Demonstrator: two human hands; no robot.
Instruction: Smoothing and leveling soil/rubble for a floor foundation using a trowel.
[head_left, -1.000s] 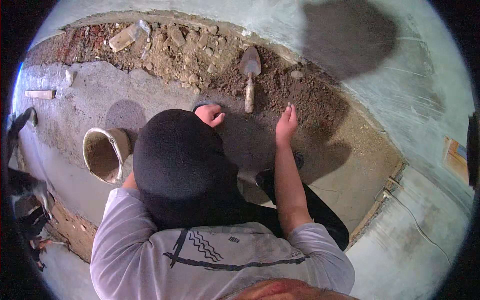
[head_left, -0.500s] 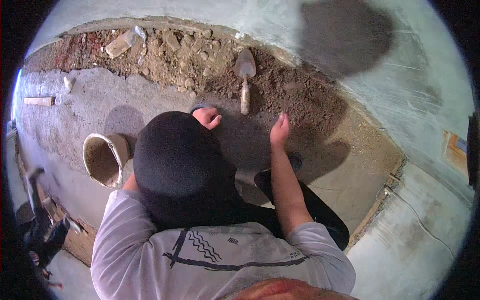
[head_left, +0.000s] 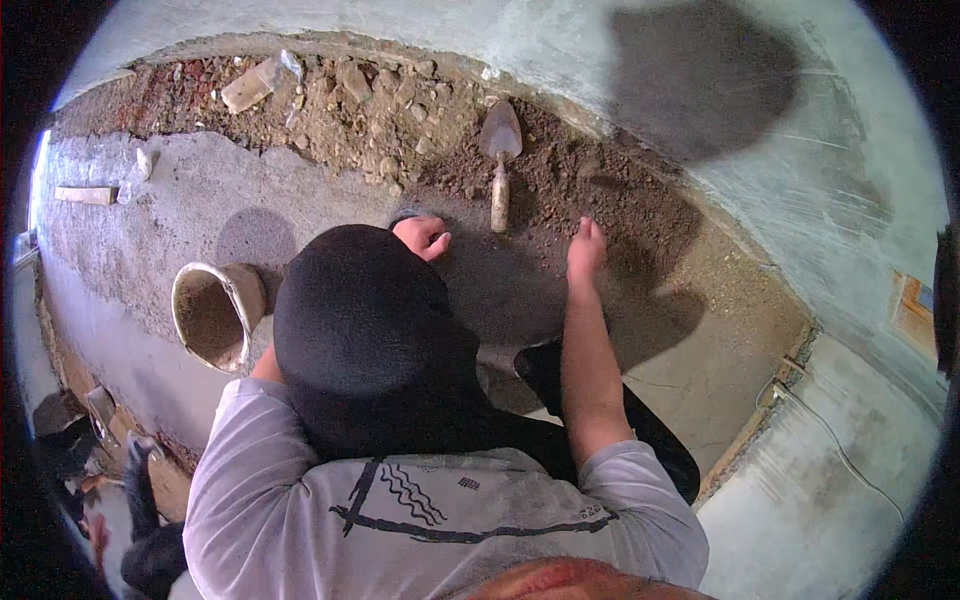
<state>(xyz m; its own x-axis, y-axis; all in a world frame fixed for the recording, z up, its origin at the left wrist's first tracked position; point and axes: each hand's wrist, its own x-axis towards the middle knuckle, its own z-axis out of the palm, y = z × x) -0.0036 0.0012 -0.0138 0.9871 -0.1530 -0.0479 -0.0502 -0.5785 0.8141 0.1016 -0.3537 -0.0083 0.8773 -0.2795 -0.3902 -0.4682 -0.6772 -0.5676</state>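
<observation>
Concrete floor [head_left: 160, 235], loose soil [head_left: 560, 175], trowel [head_left: 501, 138], left hand [head_left: 422, 237], forearm [head_left: 267, 366] mostly hidden behind knee [head_left: 370, 315], right hand [head_left: 586, 250], both curled, grasp unclear

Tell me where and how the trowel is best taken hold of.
Probably best around the middle of its slim handle, coming from the near side: the handle's end points there, while the broad blade points away, with dark soil around it.
</observation>
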